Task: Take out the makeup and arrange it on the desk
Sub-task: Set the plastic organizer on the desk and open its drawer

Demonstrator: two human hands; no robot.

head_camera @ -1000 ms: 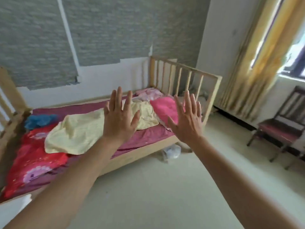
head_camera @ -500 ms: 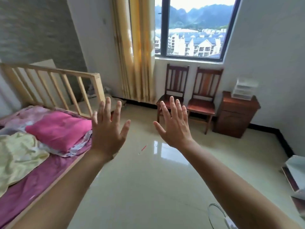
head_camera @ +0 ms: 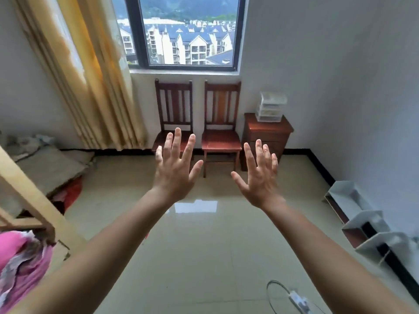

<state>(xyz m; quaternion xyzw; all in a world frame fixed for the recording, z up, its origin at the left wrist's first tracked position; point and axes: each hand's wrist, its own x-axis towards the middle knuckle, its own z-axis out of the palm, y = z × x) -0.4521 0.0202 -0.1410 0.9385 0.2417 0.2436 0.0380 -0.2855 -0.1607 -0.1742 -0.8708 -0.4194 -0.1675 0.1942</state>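
- The view looks down from the person's head along two bare forearms stretched out over a shiny pale tiled floor (head_camera: 204, 245).
- The left hand (head_camera: 174, 171) is raised in mid-air, back toward the camera, its fingers (head_camera: 176, 143) straight and spread wide, gripping nothing.
- The right hand (head_camera: 260, 177) is held up the same way just beside it, the fingers straight and fanned, thumb pointing toward the left hand. The two hands are apart.
- The makeup cannot be made out at this range.
- A clear drawer box (head_camera: 271, 107) with stacked drawers stands against the far wall, well beyond both hands, above and slightly right of the right fingertips in the view. Pale shapes show through its drawers, too small and blurred to tell.
- The box sits on top of a dark wooden cabinet (head_camera: 267, 134) in the far right corner.
- Two dark wooden chairs, the left chair (head_camera: 173, 105) and the right chair (head_camera: 221, 123), stand side by side under a window (head_camera: 186, 32), just left of the cabinet.
- A yellow curtain (head_camera: 97, 75) hangs left of the window.
- White open shelf boxes (head_camera: 362, 220) lie along the right wall.
- At the left edge are a pale wooden bed frame (head_camera: 29, 196) and pink bedding (head_camera: 20, 264).
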